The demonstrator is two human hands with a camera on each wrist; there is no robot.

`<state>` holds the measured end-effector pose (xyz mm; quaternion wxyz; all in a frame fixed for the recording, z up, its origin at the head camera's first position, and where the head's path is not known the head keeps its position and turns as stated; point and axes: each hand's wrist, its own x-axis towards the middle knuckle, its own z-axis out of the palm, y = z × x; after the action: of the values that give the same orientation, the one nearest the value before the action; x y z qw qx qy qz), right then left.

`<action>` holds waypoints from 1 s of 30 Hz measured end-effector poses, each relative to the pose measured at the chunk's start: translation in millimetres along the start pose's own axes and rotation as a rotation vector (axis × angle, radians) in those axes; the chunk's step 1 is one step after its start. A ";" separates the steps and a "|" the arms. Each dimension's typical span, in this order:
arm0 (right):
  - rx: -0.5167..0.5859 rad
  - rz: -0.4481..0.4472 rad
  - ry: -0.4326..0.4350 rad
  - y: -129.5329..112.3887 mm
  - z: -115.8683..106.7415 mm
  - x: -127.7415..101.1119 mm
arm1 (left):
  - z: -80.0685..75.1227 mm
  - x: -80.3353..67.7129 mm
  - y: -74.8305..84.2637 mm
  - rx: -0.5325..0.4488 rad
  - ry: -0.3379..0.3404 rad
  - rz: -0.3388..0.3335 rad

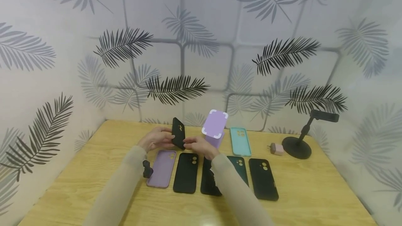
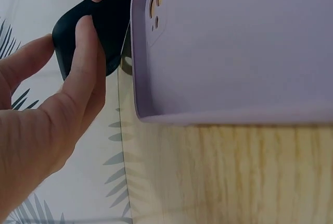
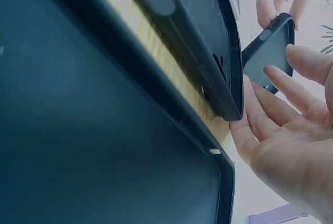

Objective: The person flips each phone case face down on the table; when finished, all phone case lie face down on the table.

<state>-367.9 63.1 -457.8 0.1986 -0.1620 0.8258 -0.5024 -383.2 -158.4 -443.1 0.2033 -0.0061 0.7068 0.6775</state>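
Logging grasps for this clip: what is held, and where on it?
A black phone case, upright above the table: left hand pinches its edge; right hand fingertips meet its lower end.
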 end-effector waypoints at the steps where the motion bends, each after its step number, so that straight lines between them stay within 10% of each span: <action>1: 0.007 0.001 0.003 -0.2 0.5 0.6 | 0.3 -0.3 0.1 -0.001 -0.005 0.005; 30: 0.226 0.003 -0.027 -1.0 8.3 6.6 | 24.1 5.0 0.1 0.018 -0.037 0.049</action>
<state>-369.5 53.2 -461.5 0.2274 -0.1441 0.7612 -0.5900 -381.1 -134.0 -444.5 0.1998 0.0255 0.7090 0.6758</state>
